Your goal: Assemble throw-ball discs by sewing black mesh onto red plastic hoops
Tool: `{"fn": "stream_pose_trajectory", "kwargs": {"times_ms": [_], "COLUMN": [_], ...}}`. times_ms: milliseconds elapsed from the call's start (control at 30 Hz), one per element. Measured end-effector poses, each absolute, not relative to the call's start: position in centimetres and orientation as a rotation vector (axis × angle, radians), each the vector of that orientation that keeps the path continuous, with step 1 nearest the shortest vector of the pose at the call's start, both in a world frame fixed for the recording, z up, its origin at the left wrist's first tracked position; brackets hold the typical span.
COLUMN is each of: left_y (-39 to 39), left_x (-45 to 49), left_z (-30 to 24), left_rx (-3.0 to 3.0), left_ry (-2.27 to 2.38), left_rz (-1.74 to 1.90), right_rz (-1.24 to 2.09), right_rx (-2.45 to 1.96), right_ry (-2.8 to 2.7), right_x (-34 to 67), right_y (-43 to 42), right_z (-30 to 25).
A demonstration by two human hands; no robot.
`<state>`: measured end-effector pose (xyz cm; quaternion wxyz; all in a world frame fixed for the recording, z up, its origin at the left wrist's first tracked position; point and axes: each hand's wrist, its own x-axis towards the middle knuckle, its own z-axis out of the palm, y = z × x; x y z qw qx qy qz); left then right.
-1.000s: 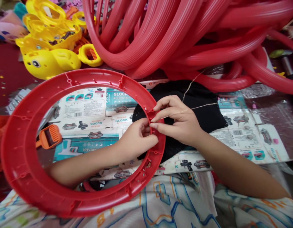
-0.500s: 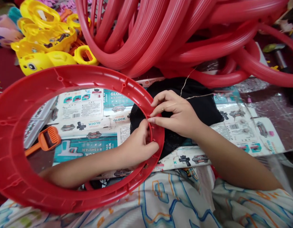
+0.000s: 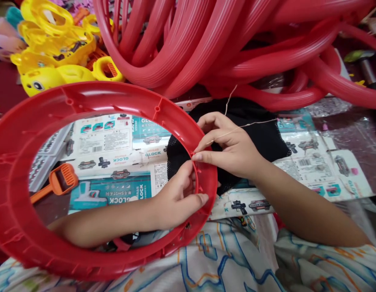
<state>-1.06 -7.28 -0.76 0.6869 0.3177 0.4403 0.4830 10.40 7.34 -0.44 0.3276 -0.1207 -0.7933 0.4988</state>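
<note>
A large red plastic ring [image 3: 111, 96] with pegs and ribs along its channel is held tilted over my lap. My left forearm passes through its opening, and my left hand [image 3: 178, 198] grips the right side of the rim, thumb in front, with other fingertips partly hidden. Just above, my right hand [image 3: 227, 148] pinches at the inner rim, thumb against forefinger. A thin pale thread [image 3: 256, 123] runs across the right fingers to those fingertips; a loose length rises behind the hand. Black mesh fabric [image 3: 258, 142] lies beneath and behind both hands.
Flattened printed cardboard [image 3: 115, 156] covers the work surface. Behind are piled red ribbed hoops [image 3: 188, 44] and, at the left, yellow plastic toy parts [image 3: 63, 52]. An orange toy shovel [image 3: 58, 180] lies beside a clear divided box [image 3: 50, 152]. A hammer-like tool [image 3: 367, 69] is at the right.
The ring's right side has shifted slightly right and down. My left hand has moved with it, its fingers slightly loosened. The thread now stretches farther across my right fingers.
</note>
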Motion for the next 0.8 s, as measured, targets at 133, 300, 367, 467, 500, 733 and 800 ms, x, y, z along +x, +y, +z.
{"fn": "stream_pose_trajectory", "kwargs": {"times_ms": [133, 300, 367, 467, 500, 733, 800], "left_y": [-6.1, -4.9, -4.8, -4.9, -5.0, -6.2, -6.7], "left_x": [-1.1, -0.9, -1.1, -1.7, -1.9, -3.0, -2.8], "left_z": [-1.2, -1.7, -2.0, -2.1, -2.1, -1.0, -0.8], "left_rx": [0.664, 0.737, 0.800, 0.864, 0.870, 1.046, 1.049], "left_ry": [1.121, 1.268, 1.347, 1.422, 1.424, 1.426, 1.405], "left_rz": [1.143, 1.172, 1.143, 1.092, 1.084, 0.836, 0.742], "right_rz": [1.326, 1.325, 1.273, 1.161, 1.144, 1.191, 1.207], "right_rx": [-0.377, -0.430, -0.441, -0.388, -0.356, -0.197, -0.174], "right_ry": [-2.049, -2.063, -2.054, -2.010, -2.011, -2.083, -2.117], "right_x": [10.3, 10.2, 10.1, 10.0, 10.0, 10.2, 10.3], "right_y": [7.4, 7.6, 7.6, 7.5, 7.5, 7.5, 7.4], "right_z": [-0.6, -1.3, -1.7, -2.1, -2.1, -1.2, -0.9]}}
